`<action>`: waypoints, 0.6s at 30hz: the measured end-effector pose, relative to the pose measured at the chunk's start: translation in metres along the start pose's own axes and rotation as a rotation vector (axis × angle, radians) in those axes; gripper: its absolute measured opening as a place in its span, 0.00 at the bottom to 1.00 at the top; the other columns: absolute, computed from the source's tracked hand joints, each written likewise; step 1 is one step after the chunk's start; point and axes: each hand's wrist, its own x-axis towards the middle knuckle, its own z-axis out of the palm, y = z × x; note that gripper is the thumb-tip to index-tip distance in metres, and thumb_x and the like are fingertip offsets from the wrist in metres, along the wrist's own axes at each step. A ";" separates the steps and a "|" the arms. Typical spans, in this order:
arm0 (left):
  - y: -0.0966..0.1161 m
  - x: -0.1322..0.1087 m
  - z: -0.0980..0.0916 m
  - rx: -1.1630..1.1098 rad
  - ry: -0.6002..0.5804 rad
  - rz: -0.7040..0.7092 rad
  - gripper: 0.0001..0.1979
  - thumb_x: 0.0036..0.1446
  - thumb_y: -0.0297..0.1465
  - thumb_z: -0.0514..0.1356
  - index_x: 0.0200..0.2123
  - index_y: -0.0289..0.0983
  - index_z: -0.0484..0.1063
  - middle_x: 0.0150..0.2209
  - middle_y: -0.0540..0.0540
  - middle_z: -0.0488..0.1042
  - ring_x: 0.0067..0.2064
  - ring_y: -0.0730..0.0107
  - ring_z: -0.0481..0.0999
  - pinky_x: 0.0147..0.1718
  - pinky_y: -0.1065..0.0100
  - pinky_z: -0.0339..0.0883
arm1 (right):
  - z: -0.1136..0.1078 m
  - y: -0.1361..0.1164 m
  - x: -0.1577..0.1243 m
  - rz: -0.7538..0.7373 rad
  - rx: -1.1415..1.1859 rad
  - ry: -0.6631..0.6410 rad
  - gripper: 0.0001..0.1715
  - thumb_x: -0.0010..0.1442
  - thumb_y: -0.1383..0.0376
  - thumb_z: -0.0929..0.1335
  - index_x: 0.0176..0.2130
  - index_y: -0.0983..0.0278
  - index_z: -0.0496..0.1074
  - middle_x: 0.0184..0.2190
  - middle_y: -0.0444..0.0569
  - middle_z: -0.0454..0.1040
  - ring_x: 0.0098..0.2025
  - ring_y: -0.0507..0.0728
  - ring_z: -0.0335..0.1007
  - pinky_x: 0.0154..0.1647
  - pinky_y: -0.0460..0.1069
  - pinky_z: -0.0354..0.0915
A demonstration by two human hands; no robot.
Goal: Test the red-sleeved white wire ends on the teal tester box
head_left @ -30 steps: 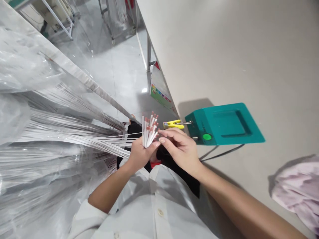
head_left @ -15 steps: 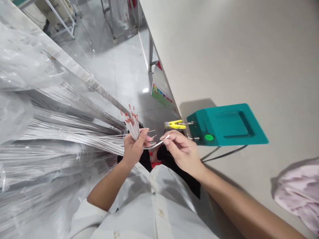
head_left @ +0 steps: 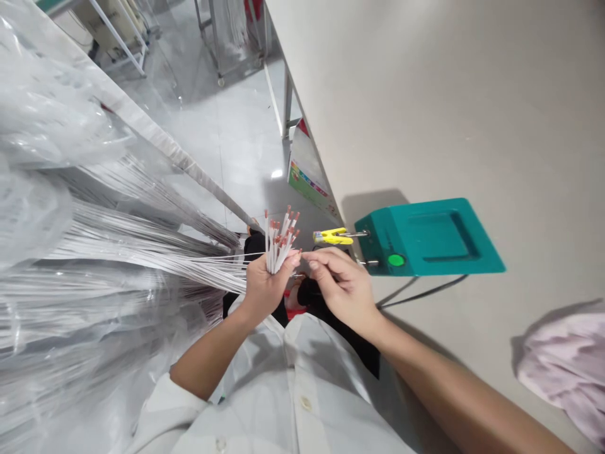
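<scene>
My left hand (head_left: 265,285) is wrapped round a bundle of white wires (head_left: 278,255) whose reddish-brown ends point upward and fan out. My right hand (head_left: 344,287) is closed in a pinch right beside the left thumb, its fingertips close to that hand's. What sits in the right fingers, if anything, is hidden; a small reddish tip shows between the two hands. Long white wires (head_left: 179,261) stretch from the left side towards my left hand. Right of my hands, a yellow clip (head_left: 333,236) is attached to a metal post of a teal device (head_left: 425,239) with a green button.
The teal device stands at the edge of a beige table (head_left: 425,107), its black cable (head_left: 425,291) trailing below. A pink cloth (head_left: 564,366) lies at the lower right. Clear plastic sheeting (head_left: 51,107) covers wires at left. A printed box (head_left: 309,170) stands under the table.
My left hand has shifted slightly right with the bundle, closer to my right fingertips. The white wire seen bent between the hands earlier no longer shows clearly.
</scene>
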 end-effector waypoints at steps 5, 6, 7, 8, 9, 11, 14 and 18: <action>0.001 -0.003 0.002 0.104 0.010 0.028 0.09 0.49 0.34 0.62 0.32 0.34 0.77 0.32 0.44 0.79 0.34 0.67 0.76 0.36 0.67 0.69 | -0.002 0.001 0.001 0.064 0.038 0.049 0.07 0.58 0.68 0.65 0.34 0.62 0.74 0.31 0.48 0.74 0.33 0.53 0.71 0.35 0.49 0.68; 0.000 -0.004 0.002 0.128 0.004 0.036 0.09 0.49 0.33 0.63 0.32 0.34 0.77 0.31 0.44 0.79 0.34 0.67 0.76 0.36 0.67 0.69 | -0.001 0.000 0.001 0.058 0.052 0.041 0.07 0.57 0.68 0.66 0.34 0.62 0.74 0.31 0.48 0.74 0.33 0.53 0.71 0.35 0.49 0.68; 0.000 -0.004 0.003 0.145 -0.004 0.033 0.09 0.49 0.33 0.63 0.31 0.34 0.77 0.31 0.44 0.79 0.33 0.66 0.76 0.36 0.67 0.69 | -0.001 0.000 0.001 0.046 0.057 0.038 0.07 0.57 0.68 0.66 0.33 0.62 0.75 0.31 0.48 0.74 0.32 0.53 0.71 0.34 0.49 0.68; 0.000 -0.005 0.003 0.157 -0.010 0.024 0.08 0.48 0.33 0.63 0.31 0.34 0.77 0.31 0.44 0.79 0.33 0.66 0.76 0.36 0.67 0.69 | -0.001 0.000 0.001 0.032 0.053 0.037 0.06 0.57 0.68 0.66 0.33 0.62 0.75 0.30 0.48 0.74 0.32 0.53 0.71 0.33 0.49 0.68; -0.001 -0.004 0.003 0.165 -0.014 0.012 0.08 0.48 0.32 0.63 0.30 0.34 0.77 0.31 0.44 0.79 0.33 0.66 0.76 0.36 0.67 0.69 | -0.001 0.000 0.000 0.022 0.043 0.034 0.06 0.56 0.68 0.66 0.33 0.62 0.75 0.30 0.48 0.74 0.31 0.53 0.70 0.33 0.48 0.68; -0.002 -0.004 0.002 0.177 -0.018 -0.005 0.08 0.47 0.32 0.63 0.29 0.33 0.77 0.30 0.44 0.79 0.33 0.65 0.76 0.35 0.67 0.69 | 0.000 0.000 0.000 0.021 0.019 0.029 0.04 0.55 0.67 0.67 0.32 0.62 0.74 0.29 0.47 0.74 0.30 0.53 0.70 0.30 0.48 0.67; -0.003 -0.003 0.002 0.169 -0.034 0.002 0.07 0.46 0.31 0.64 0.30 0.34 0.77 0.30 0.45 0.79 0.34 0.65 0.76 0.36 0.67 0.69 | 0.001 0.000 0.001 0.069 0.024 0.046 0.04 0.55 0.66 0.68 0.30 0.62 0.74 0.27 0.47 0.73 0.30 0.52 0.69 0.31 0.48 0.67; 0.001 -0.004 0.001 0.075 -0.047 -0.026 0.08 0.46 0.32 0.64 0.30 0.33 0.77 0.30 0.45 0.78 0.32 0.67 0.75 0.35 0.68 0.68 | 0.002 0.000 0.002 0.151 0.146 0.025 0.07 0.57 0.63 0.67 0.29 0.62 0.74 0.28 0.47 0.73 0.30 0.53 0.69 0.31 0.49 0.67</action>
